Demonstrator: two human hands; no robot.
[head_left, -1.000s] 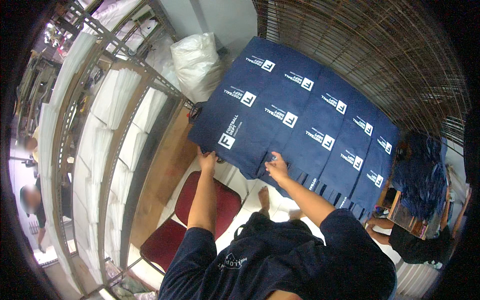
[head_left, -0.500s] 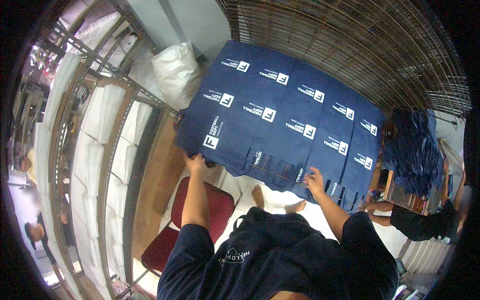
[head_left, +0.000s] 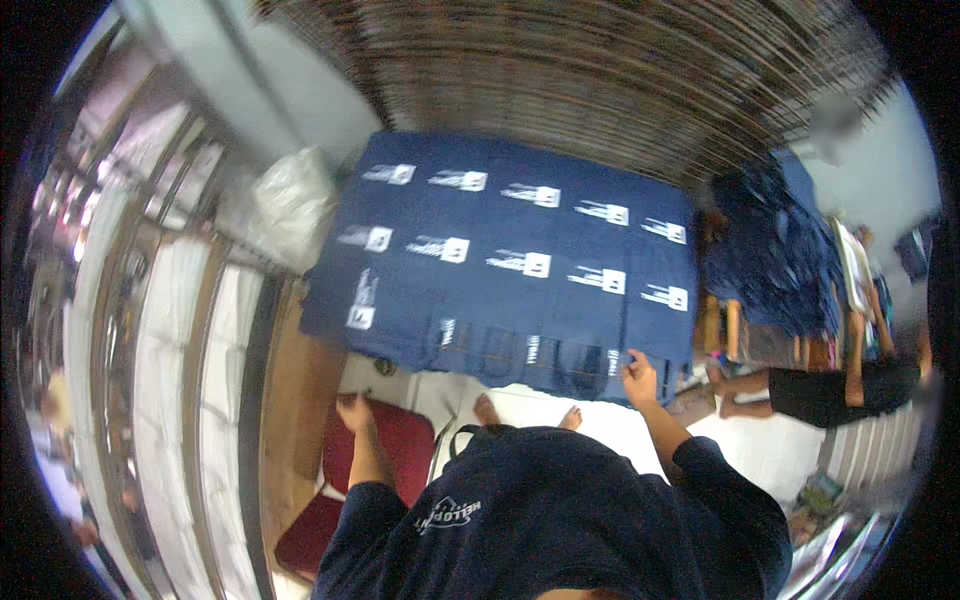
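Observation:
A wide stack or sheet of dark blue fabric pieces lies spread in front of me, with rows of white printed marks and several slit openings along its near edge. My left hand hangs apart from the fabric, just off its near left corner and above a dark red chair. Motion smears its fingers, and nothing shows in it. At the near right part of the fabric is my right hand, fingers partly stretched and holding nothing I can see. Whether it touches the cloth I cannot tell.
Metal shelving with white stacks stands on the left. A white plastic sack sits behind the fabric's left corner. Wire racks rise at the back. On the right are a dark blue fabric heap and a person in black shorts.
My left hand has left the fabric's near left corner and dropped back toward me. My right hand stays near the right part of the edge. The whole view has turned.

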